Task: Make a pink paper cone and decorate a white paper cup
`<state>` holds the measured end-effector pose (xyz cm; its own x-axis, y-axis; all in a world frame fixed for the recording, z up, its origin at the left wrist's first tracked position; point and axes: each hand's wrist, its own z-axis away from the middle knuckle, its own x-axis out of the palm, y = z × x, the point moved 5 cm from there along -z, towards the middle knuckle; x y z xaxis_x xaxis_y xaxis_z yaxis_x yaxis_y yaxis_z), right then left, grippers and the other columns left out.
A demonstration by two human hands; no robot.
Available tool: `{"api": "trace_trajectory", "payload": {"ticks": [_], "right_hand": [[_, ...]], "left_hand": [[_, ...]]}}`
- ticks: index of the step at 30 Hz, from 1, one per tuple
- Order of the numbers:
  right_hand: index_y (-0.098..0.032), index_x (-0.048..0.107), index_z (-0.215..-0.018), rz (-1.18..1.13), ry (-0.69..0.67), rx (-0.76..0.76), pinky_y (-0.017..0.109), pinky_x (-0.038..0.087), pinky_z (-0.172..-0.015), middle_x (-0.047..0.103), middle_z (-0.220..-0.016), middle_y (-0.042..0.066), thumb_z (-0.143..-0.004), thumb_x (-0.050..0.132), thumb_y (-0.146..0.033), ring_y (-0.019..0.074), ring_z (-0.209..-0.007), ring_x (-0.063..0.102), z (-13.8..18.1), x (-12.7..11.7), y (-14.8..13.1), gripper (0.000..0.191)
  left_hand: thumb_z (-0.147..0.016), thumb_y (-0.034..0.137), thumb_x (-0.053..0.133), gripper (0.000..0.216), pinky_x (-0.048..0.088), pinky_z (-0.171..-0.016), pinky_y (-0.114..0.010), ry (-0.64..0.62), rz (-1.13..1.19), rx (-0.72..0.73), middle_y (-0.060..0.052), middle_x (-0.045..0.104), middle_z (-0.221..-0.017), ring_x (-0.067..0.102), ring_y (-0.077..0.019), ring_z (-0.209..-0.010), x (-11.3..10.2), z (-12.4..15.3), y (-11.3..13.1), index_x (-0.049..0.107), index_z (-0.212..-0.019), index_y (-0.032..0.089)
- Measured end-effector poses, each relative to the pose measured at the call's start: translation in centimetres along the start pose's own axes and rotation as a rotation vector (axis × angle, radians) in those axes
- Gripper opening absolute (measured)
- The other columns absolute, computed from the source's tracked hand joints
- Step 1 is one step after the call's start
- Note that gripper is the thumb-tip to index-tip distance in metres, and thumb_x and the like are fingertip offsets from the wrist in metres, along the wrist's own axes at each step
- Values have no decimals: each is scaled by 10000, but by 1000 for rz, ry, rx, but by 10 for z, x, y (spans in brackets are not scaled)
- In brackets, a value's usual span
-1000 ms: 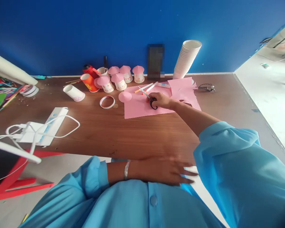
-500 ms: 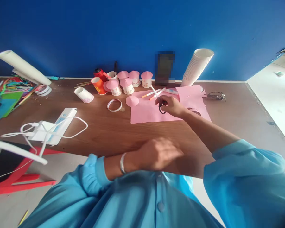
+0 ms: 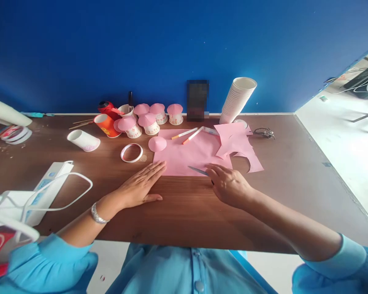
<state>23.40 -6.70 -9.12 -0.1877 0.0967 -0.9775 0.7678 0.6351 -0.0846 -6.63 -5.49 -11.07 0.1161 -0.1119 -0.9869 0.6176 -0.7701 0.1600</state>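
You see the blue wall [image 3: 135, 49], cut off above, behind your brown bench [image 3: 184, 222], whose left end is cut off too. Mid-bench, a scrap [image 3: 233, 136] hides part of the pink sheet [image 3: 184, 157]. Your left hand [image 3: 141, 185] lies flat, gripping nothing, at the sheet's near-left corner; your right hand [image 3: 231, 185] is clenched. At the back edge, a dark panel [image 3: 198, 100] is pixelated. Scissors [image 3: 198, 170], grasped in your right hand over the sheet's near edge, are partly hidden.
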Motion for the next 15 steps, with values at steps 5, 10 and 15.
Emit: {"api": "trace_trajectory", "payload": {"ticks": [5,10,15], "right_hand": [[-75,640,-1256,-27,-92,45,390,637,-852,707,-1348,216,-841,522,-56,314,-1221,690,-4,2,0,432],[-85,639,-1237,-50,-73,26,384,623,-782,724,-1261,199,-852,486,-23,295,-1118,686,-2,-5,-1,420],[-75,617,-1304,-110,-90,-50,368,568,-703,713,-1097,163,-891,469,-32,255,-908,653,-3,-19,-16,441]], "left_hand": [[-965,681,559,1061,372,-1276,-517,19,-48,8,-187,246,-1741,352,-364,-1583,-2,7,-8,-45,-1704,218],[-993,619,560,958,462,-1213,-519,79,-79,29,-195,387,-1688,463,-356,-1524,-8,6,-4,79,-1708,202],[-1030,242,591,561,539,-1139,-427,339,19,-7,-134,662,-1447,657,-268,-1333,-43,-10,0,448,-1572,224]]}}
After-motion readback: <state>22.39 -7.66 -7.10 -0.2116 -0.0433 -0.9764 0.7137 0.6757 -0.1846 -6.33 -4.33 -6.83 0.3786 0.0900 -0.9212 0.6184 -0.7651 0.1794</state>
